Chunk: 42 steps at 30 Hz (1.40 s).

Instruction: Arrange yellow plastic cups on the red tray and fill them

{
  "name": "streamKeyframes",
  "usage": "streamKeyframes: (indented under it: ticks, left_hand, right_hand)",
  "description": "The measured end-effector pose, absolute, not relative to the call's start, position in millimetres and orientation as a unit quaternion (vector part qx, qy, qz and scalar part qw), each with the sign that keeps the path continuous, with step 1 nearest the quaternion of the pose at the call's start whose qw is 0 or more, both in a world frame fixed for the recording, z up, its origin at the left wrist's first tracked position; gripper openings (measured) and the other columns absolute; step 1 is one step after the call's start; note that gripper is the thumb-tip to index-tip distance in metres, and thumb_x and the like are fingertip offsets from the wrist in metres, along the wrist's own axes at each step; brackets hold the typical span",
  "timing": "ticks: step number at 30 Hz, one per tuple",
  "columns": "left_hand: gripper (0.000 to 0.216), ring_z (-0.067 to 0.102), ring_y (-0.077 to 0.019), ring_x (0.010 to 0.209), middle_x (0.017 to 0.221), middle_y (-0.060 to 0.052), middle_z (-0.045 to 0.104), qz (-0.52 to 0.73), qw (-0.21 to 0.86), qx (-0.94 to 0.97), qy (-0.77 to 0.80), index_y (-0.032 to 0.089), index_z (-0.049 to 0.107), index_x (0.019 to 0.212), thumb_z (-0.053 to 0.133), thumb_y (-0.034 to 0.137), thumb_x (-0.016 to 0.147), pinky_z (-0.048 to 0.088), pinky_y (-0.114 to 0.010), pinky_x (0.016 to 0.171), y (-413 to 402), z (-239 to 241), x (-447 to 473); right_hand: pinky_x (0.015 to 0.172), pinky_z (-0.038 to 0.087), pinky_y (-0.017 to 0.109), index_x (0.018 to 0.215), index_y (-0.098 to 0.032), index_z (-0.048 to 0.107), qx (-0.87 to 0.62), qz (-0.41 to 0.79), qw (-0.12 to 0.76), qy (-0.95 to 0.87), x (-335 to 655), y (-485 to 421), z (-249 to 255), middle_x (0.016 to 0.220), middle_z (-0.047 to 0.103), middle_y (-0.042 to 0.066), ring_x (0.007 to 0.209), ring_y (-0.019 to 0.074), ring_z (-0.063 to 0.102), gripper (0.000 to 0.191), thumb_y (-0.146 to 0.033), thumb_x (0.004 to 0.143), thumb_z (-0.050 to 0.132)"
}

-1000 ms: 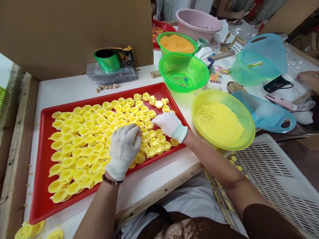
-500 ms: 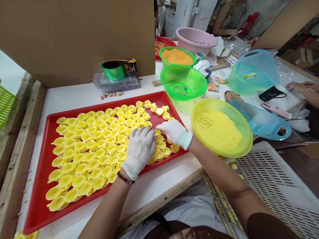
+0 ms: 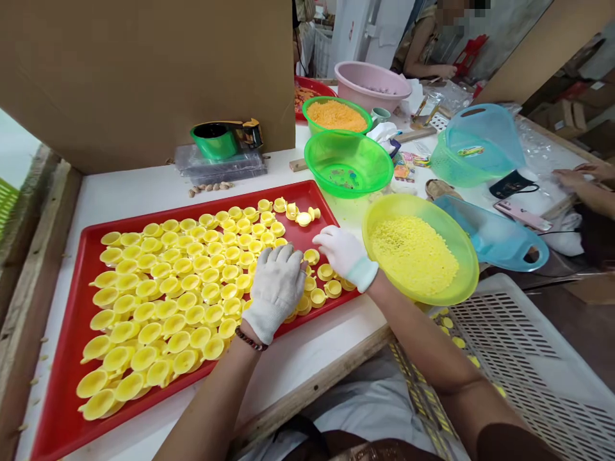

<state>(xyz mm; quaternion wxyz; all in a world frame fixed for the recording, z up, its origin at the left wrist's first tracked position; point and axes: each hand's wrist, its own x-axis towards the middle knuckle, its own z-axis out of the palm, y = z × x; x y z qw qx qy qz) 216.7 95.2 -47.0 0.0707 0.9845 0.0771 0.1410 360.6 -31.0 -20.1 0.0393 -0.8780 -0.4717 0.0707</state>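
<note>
Many small yellow plastic cups [image 3: 190,282] with little handles stand close together in rows in a red tray [image 3: 86,269]. My left hand [image 3: 276,285], in a white knit glove, reaches over the cups at the tray's right part. Its fingers curl downward side by side, their tips hidden; whatever they hold does not show. My right hand [image 3: 342,255], also gloved, is over the tray's right edge, fingers stretched leftward and slightly apart. A yellow cup [image 3: 311,256] lies just below its fingertips. Several looser cups [image 3: 303,219] sit near the tray's far right corner.
Right of the tray is a yellow basin [image 3: 468,256] of small yellow pieces. Behind stand a green basin [image 3: 331,157], one with orange pieces [image 3: 336,116] and a pink basin [image 3: 372,83]. A tape dispenser [image 3: 216,141] rests back left. Another person's hand [image 3: 571,176] is far right.
My right hand has drawn slightly back toward me, its fingers now straighter. Two cups near the far right edge no longer show in their earlier place. The whole view has shifted slightly.
</note>
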Motion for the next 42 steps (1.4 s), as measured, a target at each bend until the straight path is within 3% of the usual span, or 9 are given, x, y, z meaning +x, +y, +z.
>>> streamKeyframes:
  ticks: [6, 10, 12, 16, 21, 28, 34, 39, 42]
  left_hand:
    - [0.024, 0.068, -0.0355, 0.118, 0.124, -0.015, 0.075, 0.074, 0.069, 0.995, 0.012, 0.017, 0.071, 0.106, 0.048, 0.026, 0.108, 0.047, -0.059, 0.107, 81.3, -38.0, 240.6]
    - [0.029, 0.071, -0.0299, 0.104, 0.105, -0.011, 0.077, 0.059, 0.113, 0.992, 0.004, 0.019, 0.069, 0.097, 0.044, 0.027, 0.110, 0.049, -0.053, 0.102, 81.2, -38.7, 239.4]
    - [0.030, 0.071, -0.0286, 0.102, 0.105, -0.011, 0.077, 0.074, 0.118, 0.990, 0.012, 0.019, 0.069, 0.097, 0.043, 0.027, 0.110, 0.049, -0.050, 0.101, 83.3, -40.0, 238.0]
    - [0.022, 0.070, -0.0318, 0.112, 0.120, -0.014, 0.075, 0.068, 0.084, 0.994, -0.001, 0.020, 0.070, 0.110, 0.050, 0.026, 0.105, 0.049, -0.052, 0.104, 79.2, -39.5, 245.3]
    - [0.025, 0.071, -0.0317, 0.110, 0.112, -0.012, 0.077, 0.036, 0.103, 0.993, -0.053, 0.024, 0.070, 0.121, 0.056, 0.031, 0.101, 0.052, -0.051, 0.102, 71.6, -37.6, 251.7]
    - [0.029, 0.073, -0.0292, 0.108, 0.128, -0.015, 0.075, 0.111, 0.113, 0.987, 0.020, 0.019, 0.072, 0.109, 0.043, 0.022, 0.105, 0.056, -0.044, 0.099, 100.6, -40.3, 238.1]
    - [0.029, 0.073, -0.0290, 0.098, 0.116, -0.015, 0.077, 0.077, 0.120, 0.987, 0.077, 0.016, 0.073, 0.111, 0.048, 0.017, 0.097, 0.055, -0.039, 0.084, 106.0, -36.6, 267.0]
    - [0.023, 0.072, -0.0260, 0.090, 0.099, -0.010, 0.079, 0.044, 0.217, 0.968, 0.114, 0.019, 0.074, 0.100, 0.056, 0.034, 0.098, 0.052, -0.035, 0.077, 96.7, -38.4, 301.9]
    - [0.021, 0.072, -0.0233, 0.088, 0.099, -0.009, 0.081, 0.017, 0.259, 0.958, 0.120, 0.019, 0.076, 0.100, 0.058, 0.030, 0.096, 0.052, -0.031, 0.077, 94.6, -37.9, 315.5]
  right_hand:
    - [0.088, 0.052, 0.034, 0.130, -0.018, 0.069, -0.919, 0.085, -0.040, -0.383, 359.9, -32.2, -22.7, 0.138, 0.063, 0.012, 0.111, 0.0234, 0.068, 0.033, -0.020, 0.113, 0.040]
    - [0.089, 0.054, 0.036, 0.124, -0.019, 0.073, -0.900, 0.122, -0.093, -0.409, 349.5, -38.1, -10.8, 0.131, 0.066, 0.013, 0.114, 0.0264, 0.070, 0.031, -0.016, 0.109, 0.045]
    - [0.090, 0.056, 0.037, 0.125, -0.020, 0.072, -0.892, 0.129, -0.095, -0.423, 342.3, -41.3, 1.7, 0.127, 0.068, 0.012, 0.117, 0.0274, 0.071, 0.029, -0.016, 0.108, 0.049]
    - [0.095, 0.057, 0.037, 0.133, -0.018, 0.068, -0.898, 0.096, -0.073, -0.423, 351.0, -18.6, 29.0, 0.131, 0.068, 0.015, 0.119, 0.0269, 0.072, 0.034, -0.015, 0.110, 0.043]
    - [0.102, 0.056, 0.037, 0.142, -0.016, 0.066, -0.870, 0.051, -0.109, -0.479, 404.5, 38.3, 31.6, 0.143, 0.066, 0.019, 0.132, 0.0302, 0.069, 0.041, -0.009, 0.104, 0.052]
    - [0.095, 0.056, 0.029, 0.131, -0.011, 0.077, -0.860, 0.150, -0.112, -0.475, 424.9, 35.3, 32.9, 0.132, 0.077, 0.017, 0.124, 0.0283, 0.074, 0.036, -0.007, 0.095, 0.069]
    - [0.095, 0.054, 0.029, 0.117, -0.004, 0.083, -0.787, 0.217, -0.206, -0.539, 408.9, 26.4, 48.0, 0.115, 0.082, 0.017, 0.114, 0.0280, 0.077, 0.031, 0.002, 0.090, 0.069]
    - [0.101, 0.055, 0.040, 0.131, -0.005, 0.078, -0.841, 0.148, -0.143, -0.501, 424.8, 26.0, 42.0, 0.133, 0.075, 0.023, 0.125, 0.0347, 0.072, 0.038, -0.002, 0.096, 0.063]
    - [0.105, 0.053, 0.034, 0.136, -0.010, 0.076, -0.848, 0.118, -0.068, -0.513, 440.9, 32.0, 35.4, 0.139, 0.074, 0.016, 0.127, 0.0285, 0.070, 0.040, -0.006, 0.099, 0.061]
